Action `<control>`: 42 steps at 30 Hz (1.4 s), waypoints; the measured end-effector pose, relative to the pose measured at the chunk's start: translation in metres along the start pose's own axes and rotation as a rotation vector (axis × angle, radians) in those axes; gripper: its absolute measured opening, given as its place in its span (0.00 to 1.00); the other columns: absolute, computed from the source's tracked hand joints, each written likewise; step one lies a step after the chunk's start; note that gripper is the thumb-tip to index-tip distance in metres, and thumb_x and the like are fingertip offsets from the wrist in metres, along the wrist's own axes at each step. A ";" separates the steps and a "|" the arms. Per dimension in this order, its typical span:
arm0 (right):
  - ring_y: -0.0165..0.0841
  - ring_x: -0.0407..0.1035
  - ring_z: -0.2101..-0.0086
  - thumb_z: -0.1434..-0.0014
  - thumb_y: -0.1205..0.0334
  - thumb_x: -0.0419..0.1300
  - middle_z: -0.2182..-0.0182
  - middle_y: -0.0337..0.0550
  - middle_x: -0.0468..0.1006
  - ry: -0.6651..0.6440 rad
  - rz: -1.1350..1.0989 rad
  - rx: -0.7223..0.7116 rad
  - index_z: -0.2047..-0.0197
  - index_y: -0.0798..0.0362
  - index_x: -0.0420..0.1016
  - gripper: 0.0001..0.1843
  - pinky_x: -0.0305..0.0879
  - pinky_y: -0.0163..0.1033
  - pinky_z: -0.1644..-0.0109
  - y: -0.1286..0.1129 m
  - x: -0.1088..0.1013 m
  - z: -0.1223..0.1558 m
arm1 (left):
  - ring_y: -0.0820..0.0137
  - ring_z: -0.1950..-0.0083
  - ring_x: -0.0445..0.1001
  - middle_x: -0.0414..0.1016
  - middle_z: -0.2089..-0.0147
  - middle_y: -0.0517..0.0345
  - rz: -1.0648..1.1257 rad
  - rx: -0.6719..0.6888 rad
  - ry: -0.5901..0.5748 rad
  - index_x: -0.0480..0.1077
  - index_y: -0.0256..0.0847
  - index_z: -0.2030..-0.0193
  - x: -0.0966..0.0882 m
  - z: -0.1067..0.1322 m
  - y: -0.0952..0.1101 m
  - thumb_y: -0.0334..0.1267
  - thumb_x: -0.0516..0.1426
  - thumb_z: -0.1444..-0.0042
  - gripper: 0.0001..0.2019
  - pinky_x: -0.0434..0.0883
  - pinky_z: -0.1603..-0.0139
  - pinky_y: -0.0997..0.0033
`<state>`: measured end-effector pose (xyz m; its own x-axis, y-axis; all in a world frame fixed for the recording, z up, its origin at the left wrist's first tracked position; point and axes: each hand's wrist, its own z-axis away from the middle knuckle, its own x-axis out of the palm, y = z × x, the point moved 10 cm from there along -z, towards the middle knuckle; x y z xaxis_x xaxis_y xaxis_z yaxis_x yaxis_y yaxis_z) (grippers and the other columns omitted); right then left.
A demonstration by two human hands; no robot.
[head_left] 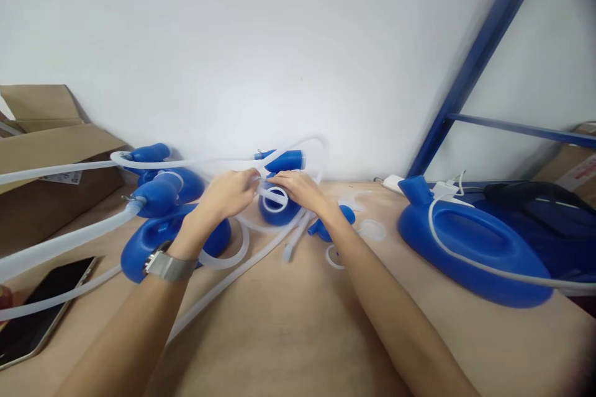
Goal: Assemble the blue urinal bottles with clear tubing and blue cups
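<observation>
My left hand [236,191] is closed, its fingertips pinching a white plastic tube beside the neck of a blue plastic bottle [278,217]. From the right, my right hand [300,187] reaches in with curled fingers over the same spot; what they grip is hidden. A white ring [275,200] shows just below both hands, in front of the bottle. Behind the fingers is a blue cylindrical fitting [287,160] with a small metal clip at its left end. Loops of white tubing [235,257] run around the bottle and toward me.
Several blue bottles and fittings [161,193] with hoses crowd the left, beside a cardboard box [60,167] and a phone [44,304]. A small blue connector [345,216] lies right of centre. A blue handled bottle [475,251] stands at right, near chargers [444,189] and a blue metal frame [470,74].
</observation>
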<state>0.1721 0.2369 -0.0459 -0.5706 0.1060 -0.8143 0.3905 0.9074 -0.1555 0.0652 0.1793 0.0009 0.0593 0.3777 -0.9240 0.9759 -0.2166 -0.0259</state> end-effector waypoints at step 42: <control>0.41 0.52 0.27 0.30 0.67 0.51 0.29 0.47 0.64 -0.143 -0.194 -0.007 0.30 0.50 0.67 0.27 0.55 0.53 0.26 0.019 0.022 0.029 | 0.49 0.56 0.81 0.82 0.59 0.37 -0.076 0.147 -0.166 0.77 0.31 0.59 0.038 0.008 0.079 0.30 0.50 0.34 0.14 0.72 0.54 0.55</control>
<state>0.1880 0.2445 -0.0827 -0.5260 -0.1289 -0.8406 0.2781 0.9080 -0.3133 0.1424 0.1691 -0.0398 -0.0606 0.2477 -0.9669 0.9345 -0.3262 -0.1422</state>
